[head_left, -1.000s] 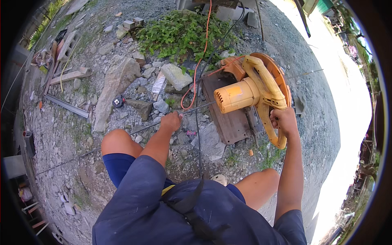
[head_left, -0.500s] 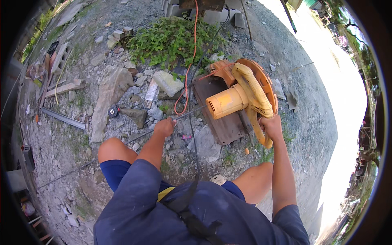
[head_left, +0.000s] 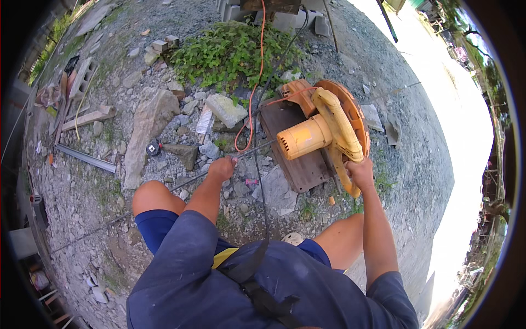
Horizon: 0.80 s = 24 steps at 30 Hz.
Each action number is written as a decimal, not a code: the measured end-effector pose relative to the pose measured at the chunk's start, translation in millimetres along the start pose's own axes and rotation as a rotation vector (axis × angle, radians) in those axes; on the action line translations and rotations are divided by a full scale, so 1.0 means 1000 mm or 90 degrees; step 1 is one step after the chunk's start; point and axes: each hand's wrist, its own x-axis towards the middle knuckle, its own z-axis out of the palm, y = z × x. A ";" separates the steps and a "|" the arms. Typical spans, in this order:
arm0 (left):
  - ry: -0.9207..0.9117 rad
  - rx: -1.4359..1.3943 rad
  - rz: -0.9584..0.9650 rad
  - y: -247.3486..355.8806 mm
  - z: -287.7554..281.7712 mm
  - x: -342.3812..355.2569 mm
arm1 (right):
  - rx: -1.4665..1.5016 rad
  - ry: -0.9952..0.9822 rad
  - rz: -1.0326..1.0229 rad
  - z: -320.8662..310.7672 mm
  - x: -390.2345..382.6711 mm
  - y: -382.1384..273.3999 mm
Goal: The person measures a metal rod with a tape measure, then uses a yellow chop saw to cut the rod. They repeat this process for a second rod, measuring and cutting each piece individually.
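A yellow-orange chop saw [head_left: 304,137] stands on the ground ahead and to the right, on a brown metal base [head_left: 300,174]. My right hand [head_left: 360,173] is closed around the looped saw handle [head_left: 344,176]. My left hand [head_left: 221,169] grips a long thin steel rod [head_left: 189,182], which slants from the lower left up to the saw. Its far end runs in beside the motor, where the saw hides the contact with the blade. The round blade guard [head_left: 353,107] covers the disc, so I cannot see its edge.
An orange cord [head_left: 262,49] and a dark cable [head_left: 259,181] trail between my hands and the saw. Rocks [head_left: 226,111] and a tape measure [head_left: 153,147] lie ahead-left. Farther left are wood scraps [head_left: 90,118] and a metal channel [head_left: 86,158]. A leafy plant [head_left: 230,57] grows ahead.
My right hand and the saw handle have shifted slightly left and down in view. My left hand stays on the steel rod, nearly still.
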 end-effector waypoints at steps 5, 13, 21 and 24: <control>-0.014 0.007 -0.004 0.005 -0.001 0.002 | 0.006 -0.025 0.024 -0.004 0.002 0.004; 0.003 0.035 -0.008 0.008 0.002 0.001 | -0.048 -0.026 0.015 -0.007 0.008 0.015; -0.006 0.024 -0.028 0.009 -0.003 -0.003 | -0.038 0.010 0.007 0.000 -0.001 0.002; -0.012 0.024 -0.033 0.008 -0.001 0.000 | -0.025 0.014 -0.009 0.000 -0.002 0.002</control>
